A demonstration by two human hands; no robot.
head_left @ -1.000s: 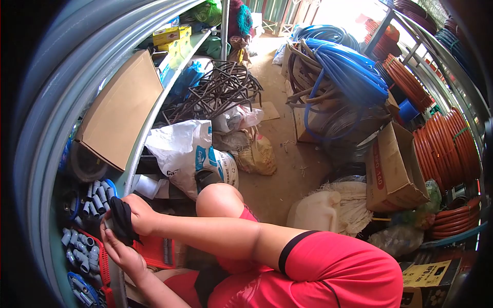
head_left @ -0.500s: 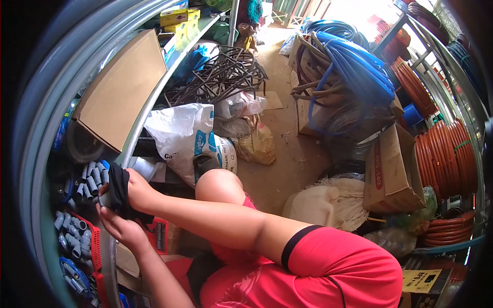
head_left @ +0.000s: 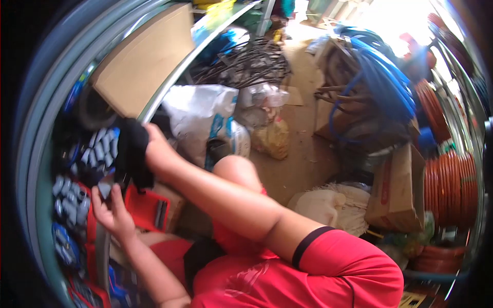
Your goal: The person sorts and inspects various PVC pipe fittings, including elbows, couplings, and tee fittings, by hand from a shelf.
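Observation:
Gathered black cloth (head_left: 132, 154) hangs from my right hand (head_left: 156, 151), whose fingers are mostly hidden behind it, at the shelf on the left. Below it, my left hand (head_left: 117, 213) is turned palm up with its fingers apart. A small grey piece (head_left: 105, 190) shows between its fingertips; whether they touch it is unclear. Grey pipe fittings (head_left: 100, 149) lie behind the cloth, and more grey fittings (head_left: 72, 203) fill a red basket beside my left hand. A red case (head_left: 146, 208) sits just right of that hand.
A cardboard box (head_left: 146, 59) stands on the shelf above. White sacks (head_left: 200, 118) and dark metal rods (head_left: 246, 64) lie beyond my knee. Blue hose coils (head_left: 380, 77), an opened carton (head_left: 395, 190) and orange coils (head_left: 449, 190) are at the right.
The view has shifted, with the scene sliding rightward. My left hand has come away from the black cloth and its fingers have spread; the cloth now hangs longer from my right hand.

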